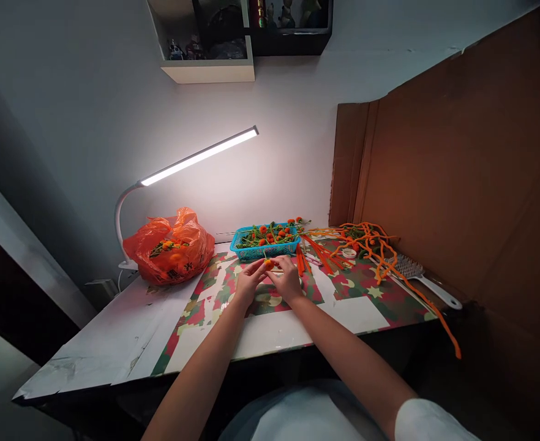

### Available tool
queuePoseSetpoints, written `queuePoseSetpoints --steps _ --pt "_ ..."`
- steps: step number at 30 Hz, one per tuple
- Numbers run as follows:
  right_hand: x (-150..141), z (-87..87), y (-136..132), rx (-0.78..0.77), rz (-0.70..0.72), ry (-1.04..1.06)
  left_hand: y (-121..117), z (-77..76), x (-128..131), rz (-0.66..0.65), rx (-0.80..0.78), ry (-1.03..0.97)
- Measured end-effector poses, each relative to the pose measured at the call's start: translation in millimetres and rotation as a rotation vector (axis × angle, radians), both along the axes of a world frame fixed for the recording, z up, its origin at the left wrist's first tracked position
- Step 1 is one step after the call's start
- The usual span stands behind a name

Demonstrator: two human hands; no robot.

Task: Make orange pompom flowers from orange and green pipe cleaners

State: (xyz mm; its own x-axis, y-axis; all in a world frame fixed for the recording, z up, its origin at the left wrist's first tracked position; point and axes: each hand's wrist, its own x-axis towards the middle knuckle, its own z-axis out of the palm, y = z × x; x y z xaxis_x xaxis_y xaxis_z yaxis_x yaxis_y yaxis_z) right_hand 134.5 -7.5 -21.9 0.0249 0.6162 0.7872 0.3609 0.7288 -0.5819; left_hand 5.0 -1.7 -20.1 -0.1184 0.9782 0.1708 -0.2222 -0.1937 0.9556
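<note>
Between my two hands is a small orange-yellow pom-pom flower, with a thin green stem sticking up from it. The fingertips of my left hand pinch it from one side, and those of my right hand close on it from the other. Just beyond the fingers stands a blue plastic basket holding several orange flowers on green stems. Orange chenille strips lie to the right of the basket. The finer details of my fingertips are too small to make out.
An orange plastic bag with flowers inside sits on the left, beside a lit desk lamp. On the right are a fuzzy orange cord, a wire-bristle brush and a tall cardboard sheet. Shelves hang above.
</note>
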Motion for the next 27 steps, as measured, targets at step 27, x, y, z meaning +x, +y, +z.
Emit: queuePoseSetpoints --steps 27 --pt "-1.6 -7.3 7.0 -0.121 -0.001 0.042 4.5 -6.5 -3.2 -0.135 -0.057 0.004"
